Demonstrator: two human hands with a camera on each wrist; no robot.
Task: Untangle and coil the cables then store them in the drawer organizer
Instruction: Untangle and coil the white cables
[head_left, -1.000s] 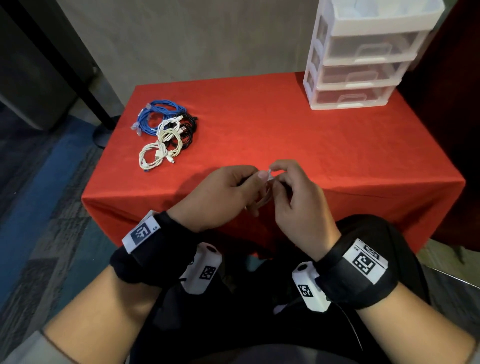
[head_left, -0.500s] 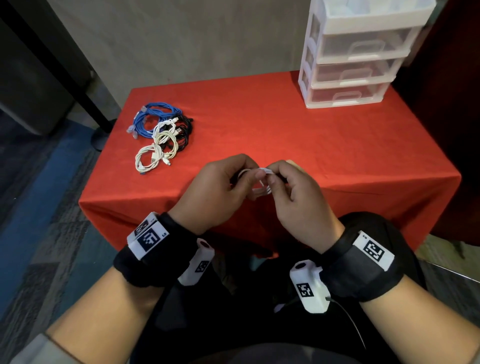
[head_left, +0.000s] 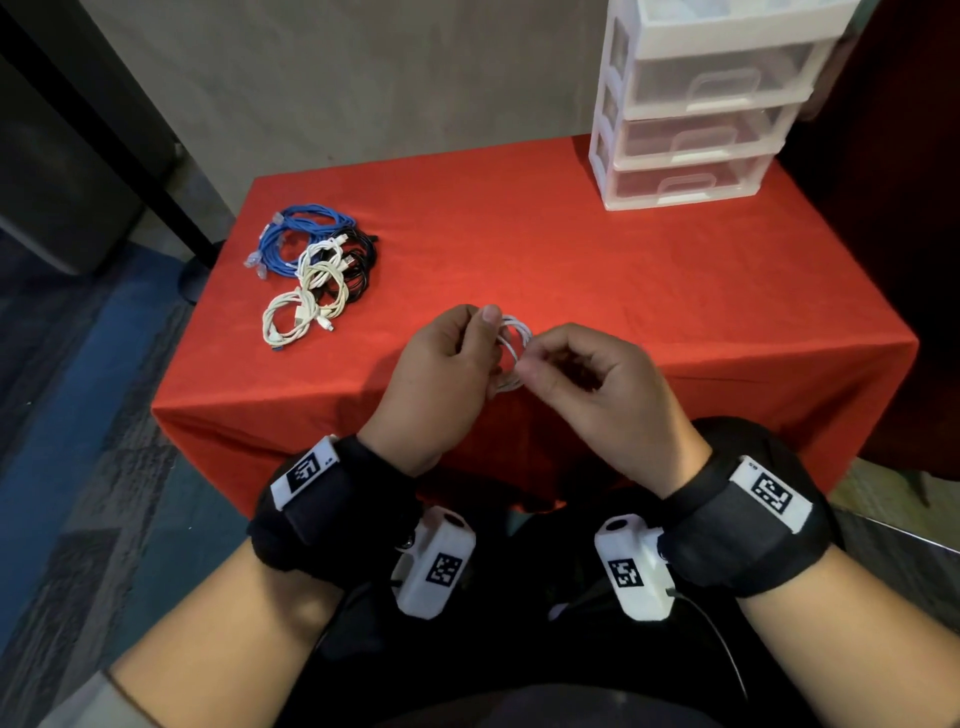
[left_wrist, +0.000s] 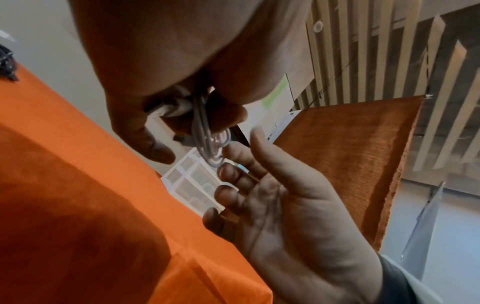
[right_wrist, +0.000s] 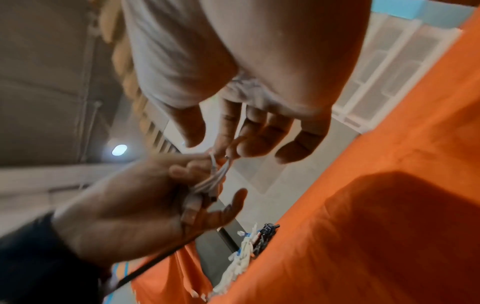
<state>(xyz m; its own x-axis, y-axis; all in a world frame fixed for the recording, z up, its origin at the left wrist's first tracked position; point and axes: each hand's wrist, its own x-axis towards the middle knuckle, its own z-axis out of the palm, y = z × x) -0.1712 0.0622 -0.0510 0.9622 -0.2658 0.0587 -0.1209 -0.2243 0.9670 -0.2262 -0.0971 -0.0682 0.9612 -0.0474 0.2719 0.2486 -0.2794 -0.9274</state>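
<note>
White coil (head_left: 521, 335) now more exposed

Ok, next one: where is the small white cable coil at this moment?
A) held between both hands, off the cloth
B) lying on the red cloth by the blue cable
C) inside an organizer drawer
A: the left hand grips the white coil while fingertips of the right hand pinch its loop, above the red cloth.

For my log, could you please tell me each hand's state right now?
Left hand: closed, gripping the cable.
Right hand: closed, pinching the same cable.
</note>
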